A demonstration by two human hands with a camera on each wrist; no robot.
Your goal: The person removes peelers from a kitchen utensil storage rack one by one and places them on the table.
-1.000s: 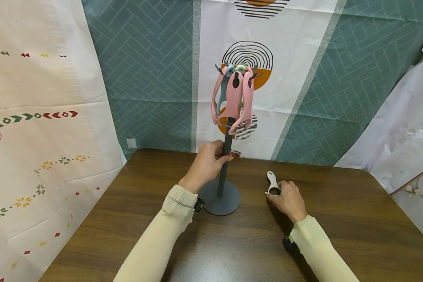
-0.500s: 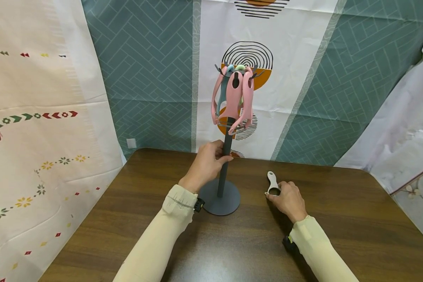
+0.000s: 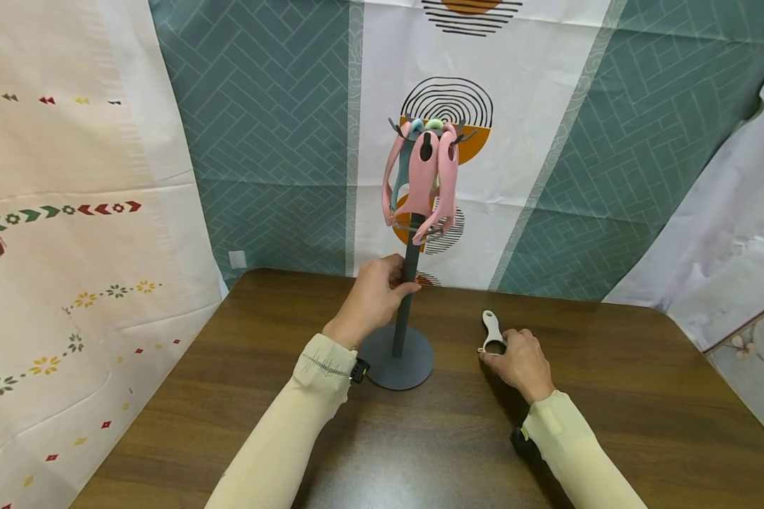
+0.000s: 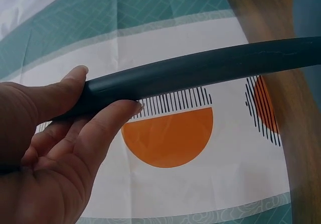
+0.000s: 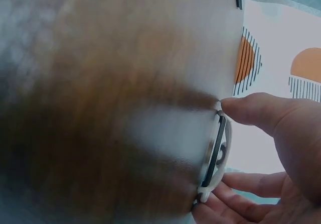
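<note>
Near the table's middle stands a dark grey stand (image 3: 404, 325) with a round base (image 3: 397, 371). My left hand (image 3: 372, 293) grips its pole (image 4: 175, 72) partway up, thumb on one side and fingers on the other. From the hooks at the top hang several peelers: pink peelers (image 3: 424, 170) in front, with a blue peeler (image 3: 403, 166) and a pale green one partly hidden behind them. To the right, a white Y-shaped peeler (image 3: 491, 325) lies with its handle pointing away. My right hand (image 3: 523, 364) pinches its head (image 5: 228, 133) between thumb and fingers, across the blade.
The brown wooden table (image 3: 242, 396) reaches back to a patterned cloth (image 3: 274, 141) hung right behind it. Another light cloth (image 3: 70, 283) hangs at the left. At the back left corner, a small white square (image 3: 238, 259) shows on the cloth.
</note>
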